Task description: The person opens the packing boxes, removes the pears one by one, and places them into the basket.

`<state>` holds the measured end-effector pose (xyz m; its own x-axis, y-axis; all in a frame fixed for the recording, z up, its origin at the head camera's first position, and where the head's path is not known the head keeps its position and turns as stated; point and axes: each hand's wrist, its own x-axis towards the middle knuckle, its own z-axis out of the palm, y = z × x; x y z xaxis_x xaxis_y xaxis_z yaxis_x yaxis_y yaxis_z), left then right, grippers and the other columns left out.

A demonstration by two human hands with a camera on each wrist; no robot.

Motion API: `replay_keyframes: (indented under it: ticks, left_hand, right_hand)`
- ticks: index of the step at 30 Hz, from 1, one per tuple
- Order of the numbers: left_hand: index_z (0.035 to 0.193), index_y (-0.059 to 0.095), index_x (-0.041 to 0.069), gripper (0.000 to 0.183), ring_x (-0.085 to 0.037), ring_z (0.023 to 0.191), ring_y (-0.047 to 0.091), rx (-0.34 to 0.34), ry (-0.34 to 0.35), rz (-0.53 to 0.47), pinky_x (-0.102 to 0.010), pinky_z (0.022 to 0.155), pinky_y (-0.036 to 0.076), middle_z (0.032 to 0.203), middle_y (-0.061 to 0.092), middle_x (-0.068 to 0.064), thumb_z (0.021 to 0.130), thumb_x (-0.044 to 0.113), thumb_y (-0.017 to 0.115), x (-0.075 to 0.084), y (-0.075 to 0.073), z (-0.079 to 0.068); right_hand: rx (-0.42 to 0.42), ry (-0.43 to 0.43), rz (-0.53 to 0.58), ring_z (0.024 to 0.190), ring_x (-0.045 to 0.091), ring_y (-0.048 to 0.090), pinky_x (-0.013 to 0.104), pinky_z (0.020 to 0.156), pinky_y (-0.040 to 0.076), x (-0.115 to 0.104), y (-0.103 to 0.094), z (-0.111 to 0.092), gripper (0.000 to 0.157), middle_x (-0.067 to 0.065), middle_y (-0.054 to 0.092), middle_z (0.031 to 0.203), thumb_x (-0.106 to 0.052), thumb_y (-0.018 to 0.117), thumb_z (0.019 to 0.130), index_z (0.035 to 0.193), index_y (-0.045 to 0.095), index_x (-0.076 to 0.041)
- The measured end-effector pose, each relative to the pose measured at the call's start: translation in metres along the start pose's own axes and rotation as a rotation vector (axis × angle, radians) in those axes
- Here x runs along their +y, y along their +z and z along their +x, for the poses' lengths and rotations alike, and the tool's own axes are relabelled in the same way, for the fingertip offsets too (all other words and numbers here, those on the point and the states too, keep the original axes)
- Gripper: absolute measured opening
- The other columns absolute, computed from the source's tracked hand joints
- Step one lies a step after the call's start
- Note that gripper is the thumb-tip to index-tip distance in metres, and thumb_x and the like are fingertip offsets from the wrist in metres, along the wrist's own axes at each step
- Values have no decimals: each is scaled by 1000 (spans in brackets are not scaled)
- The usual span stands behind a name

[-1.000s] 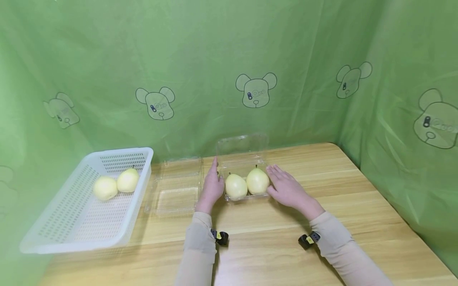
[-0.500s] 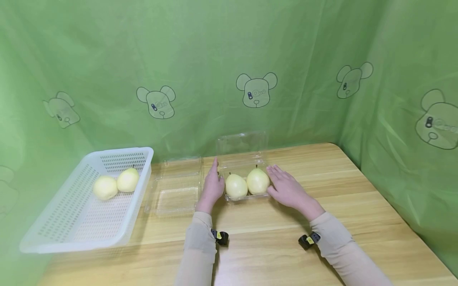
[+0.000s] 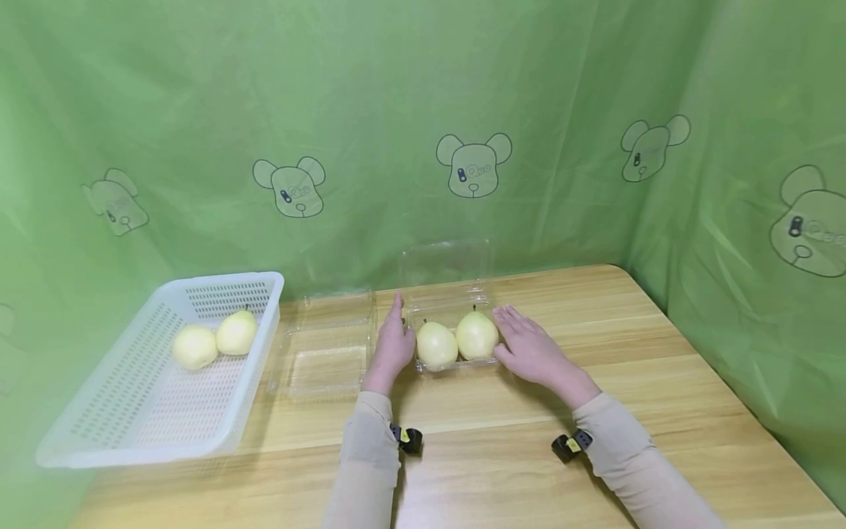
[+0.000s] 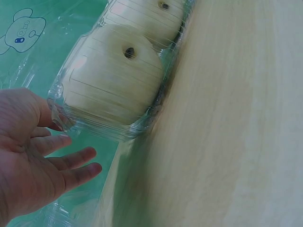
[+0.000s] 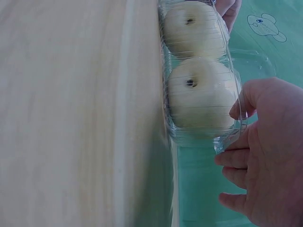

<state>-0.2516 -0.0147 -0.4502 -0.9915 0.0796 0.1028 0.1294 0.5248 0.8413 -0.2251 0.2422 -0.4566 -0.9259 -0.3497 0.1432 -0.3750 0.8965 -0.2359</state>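
Two pale yellow pears, a left pear and a right pear, sit side by side in a clear plastic clamshell box, its lid standing up at the back. My left hand is at the box's left side; in the left wrist view its thumb and forefinger pinch the rim corner, the other fingers loosely extended. At the right side, my right hand has its thumb hooked over the rim and its fingers outside below the corner. The thumb tip of the left hand is hidden behind the plastic.
Left of the box stands another clear clamshell box, its lid raised. A white perforated basket with two more pears is at the far left. The wooden table meets a green curtain behind and at the right.
The raised lid of the box with the pears has shifted slightly, its top edge a little higher. Both hands and the pears have stayed in place.
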Motion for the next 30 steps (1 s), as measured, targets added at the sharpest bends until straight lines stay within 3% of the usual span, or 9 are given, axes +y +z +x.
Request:
replay_keyframes:
  ticks: [30]
  left_hand:
    - [157,8,12,77,-37,141,39,-4,-14,-7,-48,118,30,161,24,-11,93,-4,47,0,1,0]
  right_hand:
    - [-1,-2,-1,148,41,22,56,121,22,1,0,-1,65,22,26,158,-31,41,98,150,25,5]
